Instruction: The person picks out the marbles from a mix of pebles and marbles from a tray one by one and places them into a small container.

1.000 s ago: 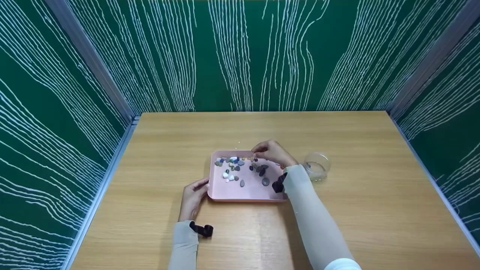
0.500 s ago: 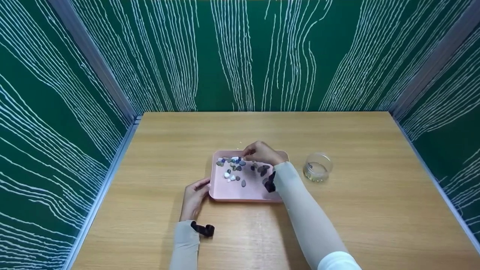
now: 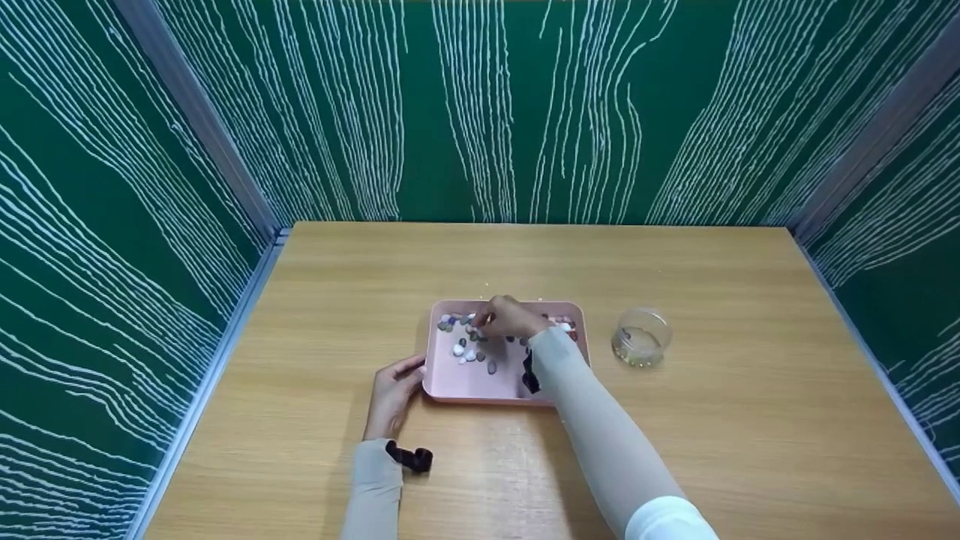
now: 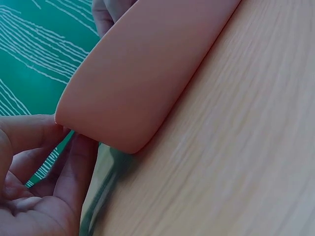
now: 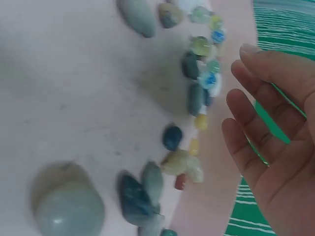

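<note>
A pink tray point(image 3: 504, 384) lies on the wooden table with several small coloured pebbles point(image 3: 459, 350) spread across its far half. My right hand point(image 3: 501, 317) hovers low over the pebbles near the tray's back left. In the right wrist view the right hand point(image 5: 275, 147) shows a bare palm with loosely bent fingers point(image 5: 243, 101) holding nothing, right beside a row of green, blue and yellow pebbles point(image 5: 194, 98). My left hand point(image 3: 394, 388) rests against the tray's front left corner. Its fingers point(image 4: 81, 167) touch the tray's outer wall point(image 4: 142, 73).
A short clear jar point(image 3: 641, 337) stands on the table to the right of the tray. A large pale green stone point(image 5: 69, 209) lies apart from the pebble row. Green patterned walls point(image 3: 480, 112) enclose the table point(image 3: 750, 420) on three sides.
My right hand has moved left across the tray, from its back middle to the pebble cluster at the back left. The left hand stays at the tray's corner.
</note>
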{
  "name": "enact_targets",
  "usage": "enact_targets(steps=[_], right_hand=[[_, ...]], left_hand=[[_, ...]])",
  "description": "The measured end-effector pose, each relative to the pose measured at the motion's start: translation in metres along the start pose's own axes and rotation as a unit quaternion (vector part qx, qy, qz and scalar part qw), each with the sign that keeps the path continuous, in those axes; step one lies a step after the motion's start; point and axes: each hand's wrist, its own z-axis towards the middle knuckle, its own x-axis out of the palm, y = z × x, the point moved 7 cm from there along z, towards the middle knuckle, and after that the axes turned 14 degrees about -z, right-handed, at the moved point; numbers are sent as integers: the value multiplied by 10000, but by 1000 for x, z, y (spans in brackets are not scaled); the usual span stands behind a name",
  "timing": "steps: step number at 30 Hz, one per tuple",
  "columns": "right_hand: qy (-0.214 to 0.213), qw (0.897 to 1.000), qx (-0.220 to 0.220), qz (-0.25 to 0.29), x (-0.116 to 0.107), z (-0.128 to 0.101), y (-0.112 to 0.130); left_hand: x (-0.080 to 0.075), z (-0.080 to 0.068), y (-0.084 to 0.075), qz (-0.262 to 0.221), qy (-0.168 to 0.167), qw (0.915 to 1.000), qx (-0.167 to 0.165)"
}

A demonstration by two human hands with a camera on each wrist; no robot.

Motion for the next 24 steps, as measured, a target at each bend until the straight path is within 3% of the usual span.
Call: enact_targets(steps=[16,21,24], right_hand=[[98,9996,76,-258,15,6,5],[-192,9965,-535,-605,14,8,9],[-297,9943,-674,-769,15,9,11]], left_hand=[[0,0,1,-29,-8,10000,-86],[1,0,0,42,-9,9999,-93],[2,1,-1,116,38,9999,-15]])
